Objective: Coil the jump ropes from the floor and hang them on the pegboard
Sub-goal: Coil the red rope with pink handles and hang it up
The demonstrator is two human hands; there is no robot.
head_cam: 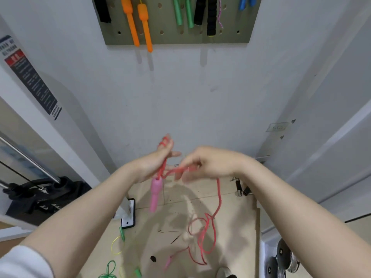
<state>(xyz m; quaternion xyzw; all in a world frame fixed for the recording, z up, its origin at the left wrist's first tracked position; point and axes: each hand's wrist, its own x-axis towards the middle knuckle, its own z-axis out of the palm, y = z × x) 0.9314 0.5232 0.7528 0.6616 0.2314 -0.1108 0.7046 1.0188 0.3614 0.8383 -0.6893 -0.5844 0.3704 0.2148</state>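
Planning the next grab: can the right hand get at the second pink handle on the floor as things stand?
Probably not yet. The right hand is pinching the red cord up beside the left hand, and the second pink handle lies far below on the floor. Nothing blocks it, though.

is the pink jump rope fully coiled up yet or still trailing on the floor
Only partly coiled. The left hand holds a few loops with one pink handle dangling, the right hand feeds the rope, and most of it lies loose on the floor.
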